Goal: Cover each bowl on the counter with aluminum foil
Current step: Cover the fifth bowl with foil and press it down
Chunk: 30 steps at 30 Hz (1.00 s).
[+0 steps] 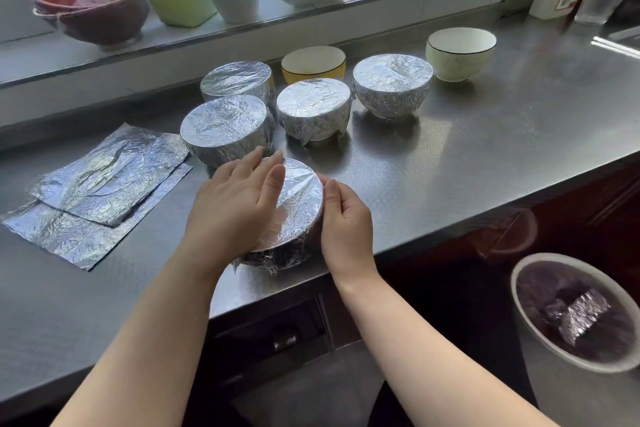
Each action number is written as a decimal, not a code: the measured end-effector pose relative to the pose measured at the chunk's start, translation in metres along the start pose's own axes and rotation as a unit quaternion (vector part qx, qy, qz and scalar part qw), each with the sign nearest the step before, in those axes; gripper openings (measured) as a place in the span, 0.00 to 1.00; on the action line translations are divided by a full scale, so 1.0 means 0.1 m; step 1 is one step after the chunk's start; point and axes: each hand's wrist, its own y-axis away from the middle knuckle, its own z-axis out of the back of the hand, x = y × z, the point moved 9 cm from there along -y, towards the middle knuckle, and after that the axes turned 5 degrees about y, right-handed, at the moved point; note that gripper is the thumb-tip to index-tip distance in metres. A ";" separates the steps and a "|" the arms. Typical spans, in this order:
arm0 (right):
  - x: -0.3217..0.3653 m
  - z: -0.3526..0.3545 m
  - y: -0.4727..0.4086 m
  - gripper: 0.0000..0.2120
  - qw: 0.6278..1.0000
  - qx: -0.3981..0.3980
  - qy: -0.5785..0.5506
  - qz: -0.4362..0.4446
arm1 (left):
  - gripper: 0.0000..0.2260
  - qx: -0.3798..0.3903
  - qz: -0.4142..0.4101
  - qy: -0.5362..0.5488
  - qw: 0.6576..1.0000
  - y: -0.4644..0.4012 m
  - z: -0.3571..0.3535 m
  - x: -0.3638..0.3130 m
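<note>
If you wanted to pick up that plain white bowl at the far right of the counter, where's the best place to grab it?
Probably by its rim, from above. The white bowl stands upright, open and uncovered, so fingers can hook inside while the thumb presses the outer wall. Come at its right or near side: the steel counter is bare there, while a foil-covered bowl sits close on its left.

Two bare forearms, left hand (235,199), right hand (346,222), sleeveless, ringless
</note>
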 end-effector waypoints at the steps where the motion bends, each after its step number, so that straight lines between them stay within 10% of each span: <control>1: -0.02 0.00 -0.01 0.15 1.000 -0.001 0.003 -0.004 | 0.33 -0.003 -0.002 0.001 1.000 0.00 0.00 0.00; 30: -0.22 -0.19 -0.13 0.08 0.984 0.031 -0.122 -0.126 | 0.33 -0.048 0.045 0.070 0.995 0.08 0.07 0.11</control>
